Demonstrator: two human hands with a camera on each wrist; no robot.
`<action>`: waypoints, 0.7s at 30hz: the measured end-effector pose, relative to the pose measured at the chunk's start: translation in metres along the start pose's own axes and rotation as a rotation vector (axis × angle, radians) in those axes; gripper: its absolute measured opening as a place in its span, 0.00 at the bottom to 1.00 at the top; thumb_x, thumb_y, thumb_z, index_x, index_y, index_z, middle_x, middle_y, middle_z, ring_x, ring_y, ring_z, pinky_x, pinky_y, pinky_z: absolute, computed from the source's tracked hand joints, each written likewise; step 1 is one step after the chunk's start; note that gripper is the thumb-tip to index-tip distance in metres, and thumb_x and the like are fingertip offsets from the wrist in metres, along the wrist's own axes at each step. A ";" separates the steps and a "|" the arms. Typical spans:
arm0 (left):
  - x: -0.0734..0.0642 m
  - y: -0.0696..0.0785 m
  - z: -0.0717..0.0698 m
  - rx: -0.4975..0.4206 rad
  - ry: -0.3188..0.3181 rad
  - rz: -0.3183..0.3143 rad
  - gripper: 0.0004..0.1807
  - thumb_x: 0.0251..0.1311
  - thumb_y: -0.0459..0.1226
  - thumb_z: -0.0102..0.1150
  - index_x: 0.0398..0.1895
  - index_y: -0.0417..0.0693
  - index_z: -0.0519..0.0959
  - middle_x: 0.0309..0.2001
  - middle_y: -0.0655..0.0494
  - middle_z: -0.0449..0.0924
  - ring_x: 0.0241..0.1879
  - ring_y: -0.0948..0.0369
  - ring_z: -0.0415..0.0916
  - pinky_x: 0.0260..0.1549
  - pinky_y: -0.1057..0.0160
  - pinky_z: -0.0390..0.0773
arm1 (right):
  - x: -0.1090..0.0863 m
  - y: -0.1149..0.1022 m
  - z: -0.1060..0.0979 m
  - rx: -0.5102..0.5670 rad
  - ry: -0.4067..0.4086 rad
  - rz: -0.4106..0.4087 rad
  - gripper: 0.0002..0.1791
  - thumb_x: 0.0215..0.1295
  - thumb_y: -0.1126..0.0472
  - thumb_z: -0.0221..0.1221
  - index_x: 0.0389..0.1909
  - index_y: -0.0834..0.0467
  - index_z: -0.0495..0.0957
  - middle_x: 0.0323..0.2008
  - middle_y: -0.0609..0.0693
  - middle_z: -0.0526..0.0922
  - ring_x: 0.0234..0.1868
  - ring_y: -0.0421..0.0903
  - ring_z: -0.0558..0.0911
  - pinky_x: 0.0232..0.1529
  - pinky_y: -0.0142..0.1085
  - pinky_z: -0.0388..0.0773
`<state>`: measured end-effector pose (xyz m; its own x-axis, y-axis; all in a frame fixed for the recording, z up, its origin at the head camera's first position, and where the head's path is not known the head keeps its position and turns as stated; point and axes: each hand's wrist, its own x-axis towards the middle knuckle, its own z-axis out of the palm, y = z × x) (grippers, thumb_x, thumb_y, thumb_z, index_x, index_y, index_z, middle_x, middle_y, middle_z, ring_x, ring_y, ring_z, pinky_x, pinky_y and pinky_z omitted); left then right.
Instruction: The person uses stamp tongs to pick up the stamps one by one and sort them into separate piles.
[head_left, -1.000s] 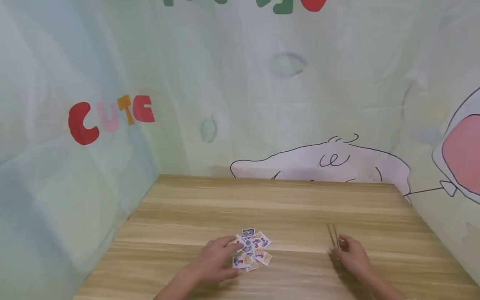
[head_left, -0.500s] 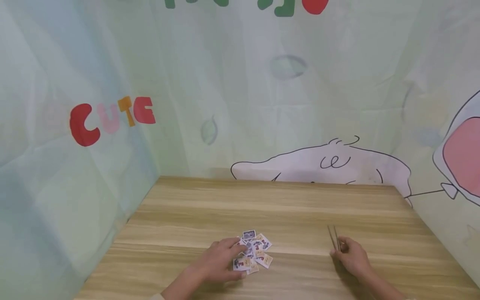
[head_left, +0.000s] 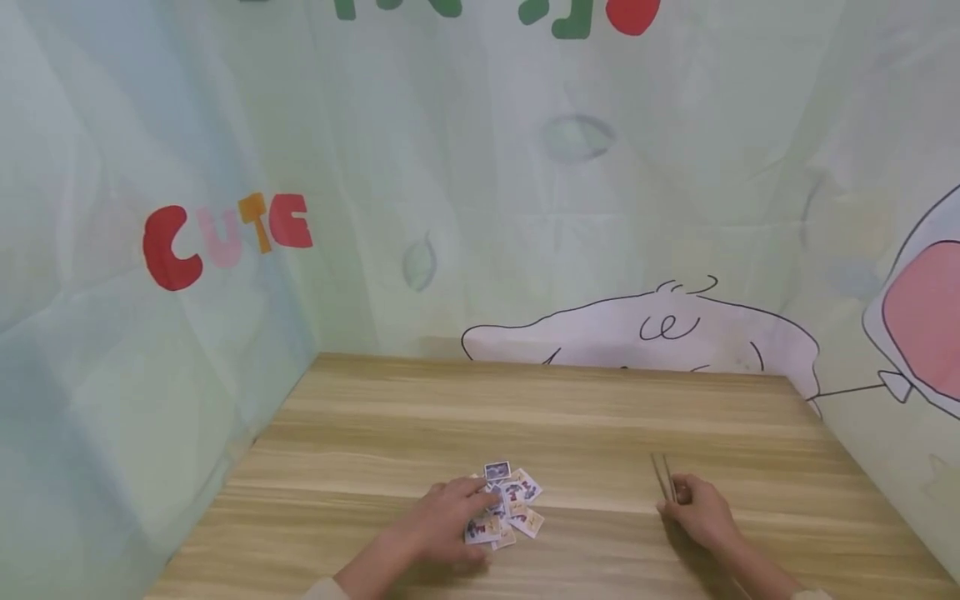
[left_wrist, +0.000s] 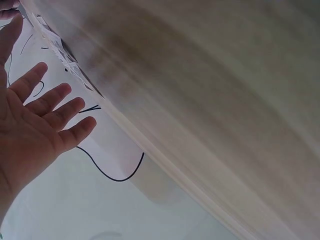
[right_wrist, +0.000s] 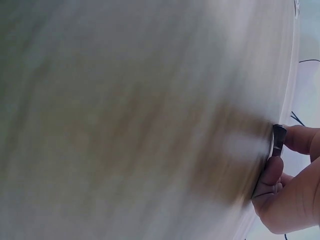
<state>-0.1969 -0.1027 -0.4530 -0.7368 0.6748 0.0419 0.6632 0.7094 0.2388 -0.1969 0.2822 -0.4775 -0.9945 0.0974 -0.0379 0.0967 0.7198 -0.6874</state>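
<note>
A loose, overlapping pile of small printed stamps (head_left: 517, 497) lies near the front of the table, some orange and some dark blue with white borders. My left hand (head_left: 445, 523) reaches over the pile's left side, its fingers spread and extended and covering part of it. In the left wrist view, the left hand (left_wrist: 35, 125) is palm-visible with separated fingers, and the pile's edge (left_wrist: 60, 52) shows beyond them. To the right, my right hand (head_left: 703, 512) pinches thin metal tweezers (head_left: 662, 477), their two tips apart and pointing away from me. The right wrist view shows the tweezers (right_wrist: 278, 139) between thumb and fingers.
Both hands work over a wood-grain table (head_left: 570, 417). A pale green printed cloth (head_left: 480, 183) encloses its back and sides, with the colored letters CUTE on the left and a white cartoon animal (head_left: 600, 329) at the back.
My left hand has shifted slightly right, farther over the stamps. The right hand keeps its pinch on the tweezers, nearly still. The pile looks about the same.
</note>
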 end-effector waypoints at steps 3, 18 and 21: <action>0.002 0.001 -0.001 -0.001 -0.016 -0.001 0.39 0.45 0.55 0.64 0.63 0.53 0.69 0.62 0.48 0.66 0.60 0.52 0.62 0.56 0.46 0.62 | 0.002 -0.001 0.000 -0.006 -0.006 -0.002 0.29 0.53 0.64 0.64 0.52 0.77 0.67 0.35 0.58 0.79 0.39 0.56 0.77 0.39 0.49 0.76; 0.010 0.003 -0.001 0.064 -0.006 0.053 0.36 0.46 0.54 0.64 0.59 0.50 0.72 0.58 0.49 0.69 0.58 0.54 0.65 0.52 0.48 0.68 | 0.006 0.002 -0.004 0.045 -0.038 0.011 0.23 0.54 0.64 0.63 0.49 0.72 0.72 0.33 0.54 0.80 0.34 0.49 0.78 0.32 0.42 0.77; 0.012 0.003 0.002 0.076 0.016 0.090 0.34 0.47 0.54 0.64 0.57 0.51 0.73 0.56 0.50 0.71 0.55 0.55 0.67 0.49 0.50 0.70 | 0.006 0.004 -0.002 0.044 -0.039 0.016 0.22 0.54 0.64 0.63 0.48 0.71 0.73 0.32 0.53 0.80 0.34 0.48 0.78 0.31 0.40 0.77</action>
<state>-0.2039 -0.0921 -0.4540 -0.6753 0.7337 0.0751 0.7345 0.6597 0.1587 -0.2024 0.2874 -0.4790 -0.9937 0.0811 -0.0772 0.1119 0.6873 -0.7177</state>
